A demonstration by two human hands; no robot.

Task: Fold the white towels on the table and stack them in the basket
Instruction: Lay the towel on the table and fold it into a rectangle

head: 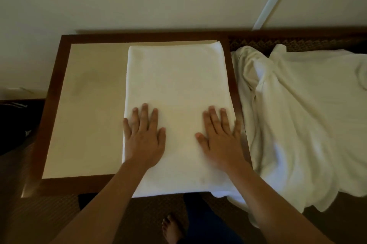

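A white towel (pixel 178 85) lies folded into a long rectangle on the right half of the table (pixel 87 105), its near end hanging slightly over the front edge. My left hand (pixel 144 134) lies flat on the towel's near left part, fingers straight and spread. My right hand (pixel 218 136) presses flat on the near right part, by the towel's right edge. Neither hand holds anything. No basket is in view.
The table has a dark wooden frame (pixel 57 85) and a pale top. A heap of unfolded white towels (pixel 297 114) lies to the right on a woven surface (pixel 258 42). A wall stands behind. A bare foot (pixel 171 228) shows on the floor below.
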